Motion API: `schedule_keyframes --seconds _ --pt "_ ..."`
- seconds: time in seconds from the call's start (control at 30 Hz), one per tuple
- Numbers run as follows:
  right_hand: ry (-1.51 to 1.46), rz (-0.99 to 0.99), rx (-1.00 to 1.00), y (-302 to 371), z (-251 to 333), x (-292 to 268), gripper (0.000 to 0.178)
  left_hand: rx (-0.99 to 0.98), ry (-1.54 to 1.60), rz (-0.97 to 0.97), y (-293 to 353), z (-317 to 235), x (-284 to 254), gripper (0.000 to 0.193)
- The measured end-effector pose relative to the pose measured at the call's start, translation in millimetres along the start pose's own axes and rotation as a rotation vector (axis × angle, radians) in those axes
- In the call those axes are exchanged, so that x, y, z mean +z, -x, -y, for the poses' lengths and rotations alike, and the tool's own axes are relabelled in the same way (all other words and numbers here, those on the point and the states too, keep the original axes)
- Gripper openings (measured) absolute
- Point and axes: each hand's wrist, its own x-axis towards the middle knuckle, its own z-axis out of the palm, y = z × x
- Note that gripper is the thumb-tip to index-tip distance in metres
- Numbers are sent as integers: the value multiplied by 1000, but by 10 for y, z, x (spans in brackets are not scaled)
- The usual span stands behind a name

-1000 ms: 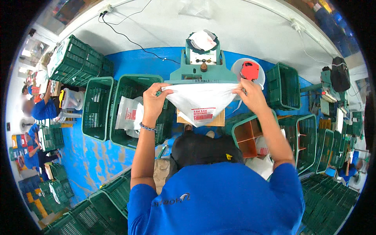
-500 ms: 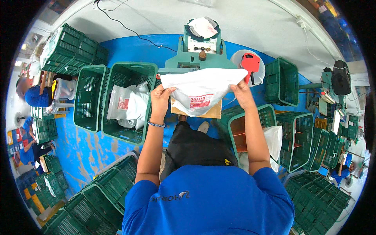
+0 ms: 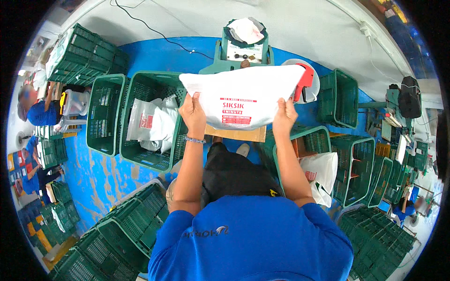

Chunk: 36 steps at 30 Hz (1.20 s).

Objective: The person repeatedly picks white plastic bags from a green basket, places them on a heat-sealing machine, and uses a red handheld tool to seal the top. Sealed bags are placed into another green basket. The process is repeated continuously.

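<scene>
While the left hand (image 3: 193, 114) and right hand (image 3: 284, 115) pinch the white bag's (image 3: 243, 96) lower edge, it hangs before the sealing machine (image 3: 244, 47). Thumb-and-finger grip only. Bag could slip or sag, likely toward the green crate (image 3: 140, 154) left of the machine.

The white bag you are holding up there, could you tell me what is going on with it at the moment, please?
A person in a blue shirt holds a white plastic bag with red print in both hands, the left hand and right hand each with a grip on its lower edge. The bag is lifted in front of a green machine. To the left, a green crate holds more white bags; another crate stands to the right, with more around.
</scene>
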Motion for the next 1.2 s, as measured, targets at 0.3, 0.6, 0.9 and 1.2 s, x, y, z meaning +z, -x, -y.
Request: schedule_keyframes --seconds 0.3,0.6,0.9,1.2 --pt "475 206 297 564 -1399 516 21 -404 -284 279 514 1172 390 23" --pt "508 156 231 702 -1377 405 24 -413 -309 348 648 1145 356 32" --pt "77 214 593 648 -1526 -179 31 -789 311 256 803 1239 196 22" --pt "-50 213 678 483 -1652 -66 27 -747 473 154 646 935 166 25"
